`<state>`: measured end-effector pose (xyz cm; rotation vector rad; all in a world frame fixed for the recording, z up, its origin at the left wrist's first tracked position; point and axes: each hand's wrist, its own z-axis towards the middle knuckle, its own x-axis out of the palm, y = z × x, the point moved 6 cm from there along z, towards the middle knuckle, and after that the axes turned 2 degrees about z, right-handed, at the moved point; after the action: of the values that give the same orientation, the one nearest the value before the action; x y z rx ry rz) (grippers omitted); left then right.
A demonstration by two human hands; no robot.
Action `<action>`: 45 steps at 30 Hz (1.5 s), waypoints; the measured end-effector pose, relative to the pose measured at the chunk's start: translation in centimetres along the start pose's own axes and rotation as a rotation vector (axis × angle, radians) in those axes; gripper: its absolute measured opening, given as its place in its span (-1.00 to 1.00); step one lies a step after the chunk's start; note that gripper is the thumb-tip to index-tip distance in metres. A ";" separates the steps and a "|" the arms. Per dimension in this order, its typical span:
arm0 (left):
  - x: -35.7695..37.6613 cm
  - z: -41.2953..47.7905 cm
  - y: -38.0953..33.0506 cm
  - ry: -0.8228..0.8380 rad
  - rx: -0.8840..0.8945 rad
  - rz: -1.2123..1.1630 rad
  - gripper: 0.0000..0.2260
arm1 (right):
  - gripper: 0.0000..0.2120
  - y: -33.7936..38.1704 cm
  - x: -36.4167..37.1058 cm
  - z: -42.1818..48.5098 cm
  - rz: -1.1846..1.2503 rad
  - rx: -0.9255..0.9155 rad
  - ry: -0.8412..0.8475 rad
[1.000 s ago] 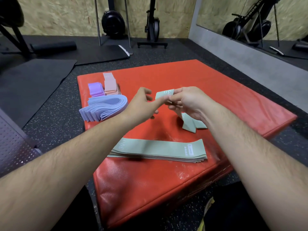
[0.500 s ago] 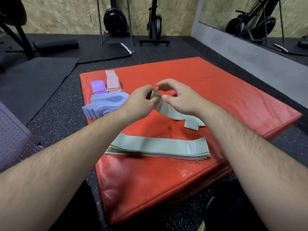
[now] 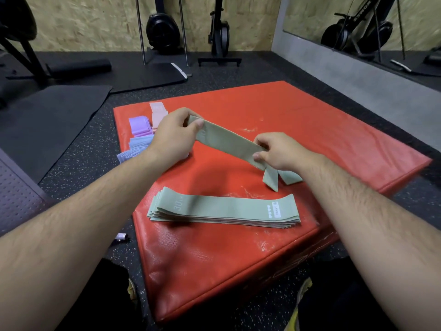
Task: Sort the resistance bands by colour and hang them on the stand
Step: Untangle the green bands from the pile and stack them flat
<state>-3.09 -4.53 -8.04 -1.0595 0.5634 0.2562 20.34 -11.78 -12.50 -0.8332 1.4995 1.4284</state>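
**Sort nearly done, nothing hung yet**

Clock positions are read on the pad, with 12 away from the wearer.

- Left fingers (image 3: 199, 124): thumb on top and the others curled under, pinching one end of a green band (image 3: 226, 139). Nothing else is in the left hand (image 3: 174, 137).
- Right fingers (image 3: 259, 156): thumb and forefinger pinch the same band near its other end. The right hand (image 3: 281, 151) is curled round it.
- The band is stretched flat between the hands, clear of the pad (image 3: 310, 130), over the centre and running from 10 to 4.
- Two green tails (image 3: 272, 180) hang below the right hand at about 4 and reach the pad. Can't tell whether they are this band's folded end or a second band.
- Green stack (image 3: 224, 209) at 6: many bands, flat, edges roughly aligned, "30" and "HEAVY" on the top one.
- At 10, just beside each other: blue stack (image 3: 139, 145), purple pile (image 3: 139, 125) and pink pile (image 3: 157, 111). The left forearm hides part of them.

Status, my read:
- Colours are already separated into four groups.
- The held band looks like the last loose green, or one of the last. It is being flattened and probably goes on the stack at 6.
- Hanging hasn't started. No stand holding bands is in view, only gym machines (image 3: 164, 32) by the far wall at 12.
- Left to do: place this band, sort out the tails at 4, then carry all four groups to the stand.
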 end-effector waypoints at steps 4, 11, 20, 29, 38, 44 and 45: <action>-1.5 0.4 1.0 -0.040 -0.042 -0.053 -0.91 | -0.88 -2.7 -0.4 -0.4 -0.033 0.083 -0.018; -3.2 0.0 2.1 -0.070 -0.102 -0.078 -0.89 | -0.97 -4.6 -1.8 -1.3 -0.029 0.170 -0.213; -4.6 -1.1 3.0 -0.011 -0.130 -0.034 -0.89 | -0.90 -5.2 -4.8 -3.8 0.326 0.111 -0.170; -4.7 -5.2 4.0 0.135 -0.113 0.177 -0.97 | -0.92 -3.8 -4.2 -8.6 0.339 0.150 0.045; -3.5 -8.2 5.5 0.237 -0.055 0.240 -0.96 | -0.84 -3.5 -2.4 -11.4 0.264 0.191 0.172; -3.2 -8.6 7.0 0.259 -0.053 0.337 -0.95 | -0.84 -2.6 -1.2 -11.3 0.192 0.172 0.183; -3.1 -8.7 7.2 0.262 -0.061 0.344 -0.94 | -0.84 -2.6 -1.0 -11.3 0.176 0.168 0.183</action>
<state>-11.70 -8.48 -14.88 -1.0587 0.9814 0.4408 21.41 -23.32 -13.18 -0.7597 1.8436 1.3576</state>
